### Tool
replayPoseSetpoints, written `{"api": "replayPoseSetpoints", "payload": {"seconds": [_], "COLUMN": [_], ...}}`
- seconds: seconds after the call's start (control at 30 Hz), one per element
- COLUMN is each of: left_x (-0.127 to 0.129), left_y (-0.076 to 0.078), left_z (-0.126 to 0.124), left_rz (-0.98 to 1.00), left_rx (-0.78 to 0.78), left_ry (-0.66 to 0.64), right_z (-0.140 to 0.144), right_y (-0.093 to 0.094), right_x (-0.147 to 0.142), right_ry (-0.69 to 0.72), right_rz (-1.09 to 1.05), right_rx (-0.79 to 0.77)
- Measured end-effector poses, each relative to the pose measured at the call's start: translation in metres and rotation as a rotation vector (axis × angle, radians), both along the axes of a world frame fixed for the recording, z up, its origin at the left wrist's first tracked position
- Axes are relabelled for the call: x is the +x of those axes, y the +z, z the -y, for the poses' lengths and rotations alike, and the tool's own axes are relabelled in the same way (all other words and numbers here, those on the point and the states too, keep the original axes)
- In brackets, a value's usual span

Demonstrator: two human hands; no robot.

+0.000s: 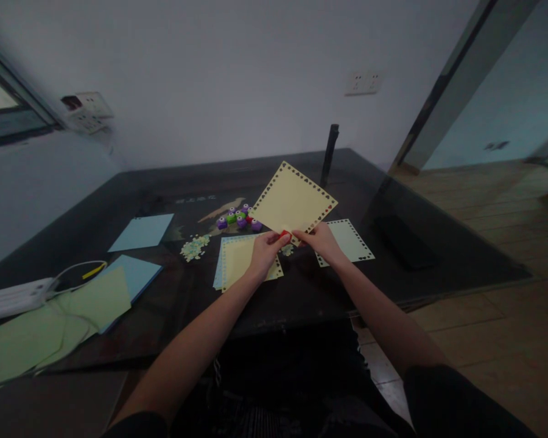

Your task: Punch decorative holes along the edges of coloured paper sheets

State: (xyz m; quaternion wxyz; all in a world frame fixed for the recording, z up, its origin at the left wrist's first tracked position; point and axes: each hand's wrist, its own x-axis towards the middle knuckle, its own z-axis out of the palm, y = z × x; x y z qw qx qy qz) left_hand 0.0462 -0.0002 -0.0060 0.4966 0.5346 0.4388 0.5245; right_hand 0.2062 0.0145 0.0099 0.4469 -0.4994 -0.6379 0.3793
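A pale yellow sheet of paper, its edges punched with rows of small shapes, is held up tilted over the table. My left hand is closed around a small red paper punch at the sheet's near corner. With thumb and fingers, my right hand pinches the sheet's lower right edge. Below my left hand lies a stack of punched yellow and blue sheets. To the right of my right hand rests a pale punched sheet. Several purple and green punches stand behind my left hand.
Small paper cut-outs lie in a pile left of the stack. Blue paper, green paper and a white power strip with a cable occupy the left. A black post rises behind; a dark flat object lies right.
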Motion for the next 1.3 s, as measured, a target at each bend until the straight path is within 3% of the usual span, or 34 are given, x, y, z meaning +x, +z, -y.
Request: {"api": "replayPoseSetpoints", "payload": {"seconds": [0.3, 0.63, 0.97, 1.1, 1.3], "left_x": [0.001, 0.002, 0.001, -0.001, -0.008], "left_y": [0.005, 0.005, 0.003, 0.005, 0.002], "left_z": [0.004, 0.003, 0.002, 0.003, 0.001], "left_rz": [0.04, 0.092, 0.059, -0.048, -0.319], "left_rx": [-0.021, -0.047, -0.097, -0.031, 0.199], "left_ry": [-0.017, -0.097, -0.075, -0.097, -0.142], "right_z": [-0.005, -0.001, -0.005, -0.007, -0.009], "right_y": [-0.006, 0.003, 0.002, -0.001, 0.001], "right_x": [0.002, 0.002, 0.006, 0.009, 0.012], "right_ry": [0.013, -0.004, -0.067, -0.096, -0.094], "right_rz": [-0.039, -0.081, -0.118, -0.126, -0.135], "right_rx": [0.003, -0.03, -0.012, -0.004, 0.008]}}
